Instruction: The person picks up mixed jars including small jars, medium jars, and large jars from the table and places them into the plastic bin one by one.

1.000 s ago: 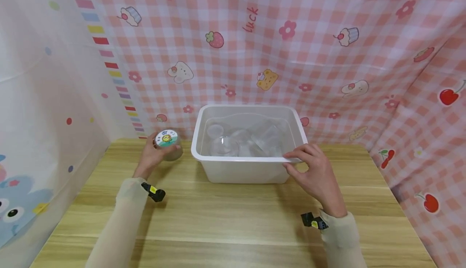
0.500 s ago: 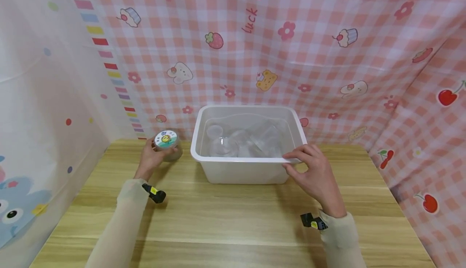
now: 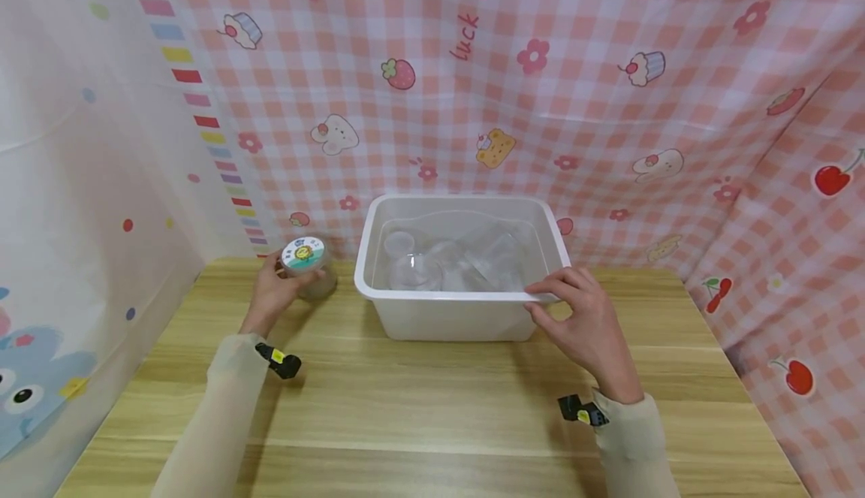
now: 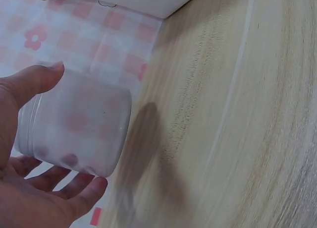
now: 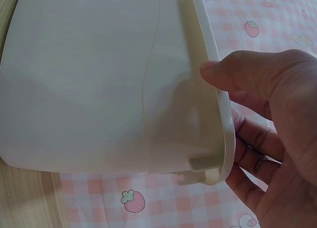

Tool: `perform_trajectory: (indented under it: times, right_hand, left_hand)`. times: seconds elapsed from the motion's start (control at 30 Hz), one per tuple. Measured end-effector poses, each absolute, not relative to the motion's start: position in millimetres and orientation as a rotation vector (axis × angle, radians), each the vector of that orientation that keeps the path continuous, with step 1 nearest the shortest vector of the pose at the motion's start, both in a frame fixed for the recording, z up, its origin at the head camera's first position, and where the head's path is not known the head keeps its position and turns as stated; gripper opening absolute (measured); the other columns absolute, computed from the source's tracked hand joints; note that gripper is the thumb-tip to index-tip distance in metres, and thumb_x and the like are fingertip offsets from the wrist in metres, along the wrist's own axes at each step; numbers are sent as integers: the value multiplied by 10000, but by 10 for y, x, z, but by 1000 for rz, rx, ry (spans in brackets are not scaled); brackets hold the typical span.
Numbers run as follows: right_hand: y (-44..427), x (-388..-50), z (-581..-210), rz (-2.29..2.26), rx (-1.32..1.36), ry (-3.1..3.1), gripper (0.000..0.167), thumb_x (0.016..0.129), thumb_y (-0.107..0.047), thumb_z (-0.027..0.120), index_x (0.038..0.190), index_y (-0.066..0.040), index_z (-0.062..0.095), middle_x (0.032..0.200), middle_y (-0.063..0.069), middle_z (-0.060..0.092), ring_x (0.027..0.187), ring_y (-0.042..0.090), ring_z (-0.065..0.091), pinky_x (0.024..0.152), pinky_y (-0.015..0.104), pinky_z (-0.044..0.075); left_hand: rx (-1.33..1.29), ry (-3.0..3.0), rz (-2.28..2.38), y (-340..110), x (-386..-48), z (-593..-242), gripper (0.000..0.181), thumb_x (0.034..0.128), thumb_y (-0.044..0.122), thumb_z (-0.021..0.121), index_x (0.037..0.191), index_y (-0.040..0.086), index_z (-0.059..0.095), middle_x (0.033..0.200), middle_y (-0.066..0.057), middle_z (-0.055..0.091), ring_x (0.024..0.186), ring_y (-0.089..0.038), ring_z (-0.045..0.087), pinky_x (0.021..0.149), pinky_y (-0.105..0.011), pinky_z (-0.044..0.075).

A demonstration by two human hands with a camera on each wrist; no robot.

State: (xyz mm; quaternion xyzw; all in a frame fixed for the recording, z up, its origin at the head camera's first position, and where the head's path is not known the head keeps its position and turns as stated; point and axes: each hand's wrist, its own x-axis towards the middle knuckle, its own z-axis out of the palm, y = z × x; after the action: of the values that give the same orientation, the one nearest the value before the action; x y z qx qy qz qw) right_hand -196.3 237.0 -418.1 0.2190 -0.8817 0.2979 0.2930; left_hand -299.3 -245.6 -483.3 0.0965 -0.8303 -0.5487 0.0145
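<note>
On the left of the head view my left hand grips a clear plastic jar whose round lid carries a printed label. The left wrist view shows thumb and fingers wrapped round the jar's sides, its base a little apart from the wood and a shadow beside it. My right hand pinches the front right rim of a white plastic tub, thumb on the outer side and fingers over the edge. Several clear plastic containers lie jumbled inside the tub; their exact shapes are hard to make out.
Both hands work over a wooden table. A pink checked cloth hangs behind the tub and along the right side. At the left hangs a white printed cloth.
My left hand has shifted slightly left with the jar, whose lid now sits a little higher and further left. My right hand and the tub have stayed put.
</note>
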Motion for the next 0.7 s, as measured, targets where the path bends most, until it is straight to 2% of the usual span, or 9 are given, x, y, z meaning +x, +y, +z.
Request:
perform_trajectory:
  times: [0.17,0.3,0.43,0.7]
  right_hand:
    - [2369,-1964,-4187,792,582,-2352,206,773,-93,891,952,-136,799,960,-13,701,956,164,576,824,354,497]
    - [2371,-1966,-4184,787,586,-2348,202,775,-94,891,950,-135,799,960,-14,699,949,161,572,809,352,491]
    - [2373,-1973,-4172,787,591,-2346,200,779,-101,891,955,-130,800,965,-10,701,947,162,572,806,347,491]
    - [2365,-1974,-4187,774,590,-2343,203,771,-103,896,947,-133,799,961,-12,701,947,161,570,804,362,493]
  left_hand:
    - [290,-2608,-1661,-2464,-2974,-4773,1054,870,415,817,1633,65,179,1610,-239,330,1431,-404,412,1098,-475,462]
    - [279,-2616,-1632,-2461,-2959,-4698,1054,864,441,816,1634,86,191,1602,-231,341,1403,-387,422,1008,-379,493]
    - [252,-2613,-1611,-2457,-2932,-4620,1031,863,468,809,1631,112,220,1585,-221,366,1357,-363,433,924,-293,464]
    - [209,-2602,-1601,-2437,-2877,-4510,1002,855,501,805,1622,144,268,1564,-184,405,1347,-349,436,923,-315,464]
